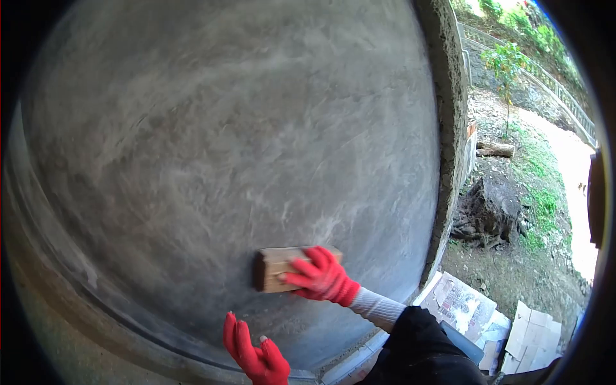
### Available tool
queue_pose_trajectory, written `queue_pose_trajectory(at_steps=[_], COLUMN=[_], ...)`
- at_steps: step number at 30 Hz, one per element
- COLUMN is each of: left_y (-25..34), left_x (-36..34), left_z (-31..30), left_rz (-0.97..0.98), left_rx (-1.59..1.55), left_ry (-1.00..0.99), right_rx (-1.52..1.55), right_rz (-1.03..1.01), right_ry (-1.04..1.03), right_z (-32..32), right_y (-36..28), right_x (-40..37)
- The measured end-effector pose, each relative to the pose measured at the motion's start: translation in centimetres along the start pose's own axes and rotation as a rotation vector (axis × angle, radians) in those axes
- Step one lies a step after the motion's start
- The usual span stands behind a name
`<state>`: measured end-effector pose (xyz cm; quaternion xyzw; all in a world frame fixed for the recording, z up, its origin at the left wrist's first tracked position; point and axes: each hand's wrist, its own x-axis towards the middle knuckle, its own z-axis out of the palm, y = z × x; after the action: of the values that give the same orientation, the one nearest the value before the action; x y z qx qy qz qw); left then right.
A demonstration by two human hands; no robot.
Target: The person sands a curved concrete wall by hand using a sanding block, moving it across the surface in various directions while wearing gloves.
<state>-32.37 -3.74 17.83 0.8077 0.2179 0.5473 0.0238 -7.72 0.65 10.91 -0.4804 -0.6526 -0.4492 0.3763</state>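
My right hand (pixel 322 277), in a red glove with a grey knitted cuff, grips a wooden block (pixel 280 262) from its right side. The block lies against the grey plastered wall (pixel 256 141), low and right of the middle. Below and to the left, my left hand (pixel 255 356), also in a red glove, holds nothing. Its fingers are apart and point upward, with a fingertip showing at the glove's end. The block's face toward the wall is hidden.
A rough wall edge (pixel 451 128) runs down the right side. Beyond it are a tree stump (pixel 491 212), a log (pixel 495 149), grass and a railing. Flattened cardboard (pixel 534 337) and stained sheets lie at the lower right. A ledge curves along the wall's base.
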Motion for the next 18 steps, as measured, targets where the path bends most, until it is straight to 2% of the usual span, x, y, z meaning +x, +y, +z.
queue_pose_trajectory(at_steps=[3,4,6,8,10,12,14,16,18], left_y=[-0.5,-0.6,-0.3,1.3,1.8,2.9,4.5,4.8,5.6], left_x=[-0.1,0.0,0.8,2.5,3.7,5.5,7.6,9.2,10.1], left_z=[1.7,2.2,4.4,7.0,11.7,16.2,19.5,22.1,24.0], left_rz=[-0.032,-0.070,-0.065,-0.105,-0.022,0.066,0.277,0.312,0.312], left_rx=[0.015,0.051,0.042,0.043,-0.002,-0.054,-0.003,-0.057,-0.010], left_ry=[0.005,-0.025,-0.024,-0.006,-0.021,-0.024,-0.065,-0.078,0.004], right_rx=[-0.170,-0.224,-0.132,-0.146,-0.185,-0.106,-0.082,-0.056,-0.141], right_rz=[0.436,0.652,1.052,1.029,0.820,0.428,0.128,0.146,0.400], right_ry=[0.210,0.229,0.410,0.442,0.330,0.244,0.146,0.161,0.236], right_z=[-1.9,-3.1,-5.1,-7.4,-9.0,-9.1,-7.6,-7.4,-8.9], right_y=[8.0,10.8,16.1,19.0,18.5,17.6,17.6,19.9,24.3], right_x=[-5.5,-5.6,-2.6,1.3,3.6,2.3,-2.1,-8.0,-11.5])
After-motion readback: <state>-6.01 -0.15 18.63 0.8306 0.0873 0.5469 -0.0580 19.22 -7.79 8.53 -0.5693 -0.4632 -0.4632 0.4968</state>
